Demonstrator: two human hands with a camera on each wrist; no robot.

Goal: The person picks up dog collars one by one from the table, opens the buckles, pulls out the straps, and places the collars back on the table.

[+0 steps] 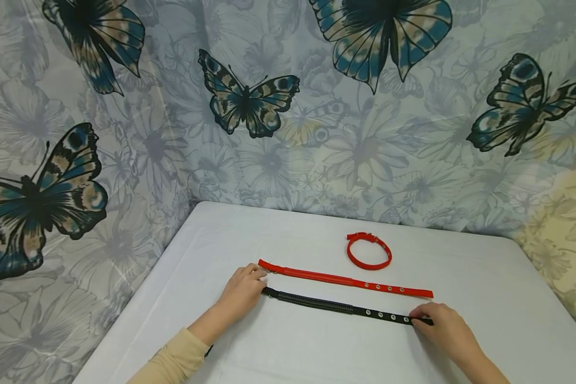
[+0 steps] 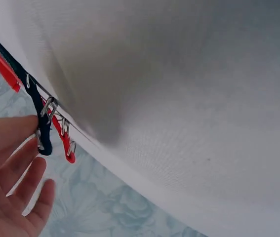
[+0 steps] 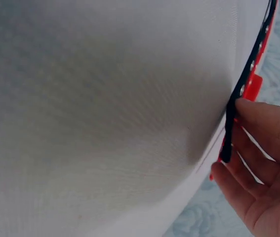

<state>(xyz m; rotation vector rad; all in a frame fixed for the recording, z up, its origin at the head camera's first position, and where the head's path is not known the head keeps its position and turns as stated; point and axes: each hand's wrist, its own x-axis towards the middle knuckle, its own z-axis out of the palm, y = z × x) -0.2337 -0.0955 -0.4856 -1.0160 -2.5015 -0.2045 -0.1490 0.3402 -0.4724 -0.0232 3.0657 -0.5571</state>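
A black collar (image 1: 314, 303) with metal eyelets lies stretched out, slightly slanted, across the table. My left hand (image 1: 242, 290) pinches its buckle end between thumb and index finger, the other fingers spread, as the left wrist view shows beside the metal buckle (image 2: 50, 106). At the eyelet end, my right hand (image 1: 445, 324) pinches the strap close to its tip. Just beyond and almost parallel lies a straight red collar (image 1: 317, 276), its buckle end close to my left fingers. Farther back, a second red collar (image 1: 368, 266) is fastened into a ring.
All three collars lie on a white-covered table (image 1: 297, 346). Behind it and along the left side hangs a cloth backdrop (image 1: 278, 170) printed with flowers and butterflies. The table's back edge meets this cloth.
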